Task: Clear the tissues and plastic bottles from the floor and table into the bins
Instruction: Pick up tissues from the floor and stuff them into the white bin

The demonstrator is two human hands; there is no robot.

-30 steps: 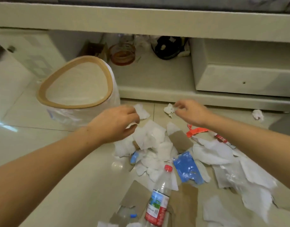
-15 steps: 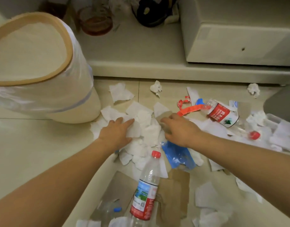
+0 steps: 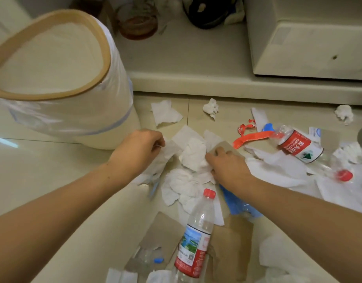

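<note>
**Tissues gathered in both hands beside the bin**

Tissues lie scattered over the pale tiled floor point(image 3: 53, 180), mixed with flat pieces of brown cardboard point(image 3: 233, 237) and plastic bottles. Nearest the camera, a clear bottle with a red cap point(image 3: 193, 242) lies on the cardboard, its cap pointing toward the hands. To its left lies a crushed clear bottle with a blue cap point(image 3: 147, 260), partly blurred. A crumpled blue plastic wrapper point(image 3: 237, 203) shows under the right forearm.

Further on, both hands work in the tissue pile point(image 3: 182, 184). The left hand point(image 3: 138, 149) is curled shut, pinching a sheet of white tissue point(image 3: 165, 154) between thumb and fingers. The right hand point(image 3: 227, 163) lies palm down, fingers bent around a crumpled wad of tissue point(image 3: 193, 155) and touching a cardboard scrap.

To the right, a second red-labelled bottle point(image 3: 298, 147) lies on its side among more tissues, with a torn red label strip point(image 3: 251, 136) beside it. A loose red cap point(image 3: 344, 174) rests nearby.

Beyond the left hand stands the lined bin point(image 3: 78, 111) with a tan rim, close to the pile. Two small tissue balls point(image 3: 211, 108) point(image 3: 344, 113) lie near the cabinet base point(image 3: 237, 82) at the back.
</note>
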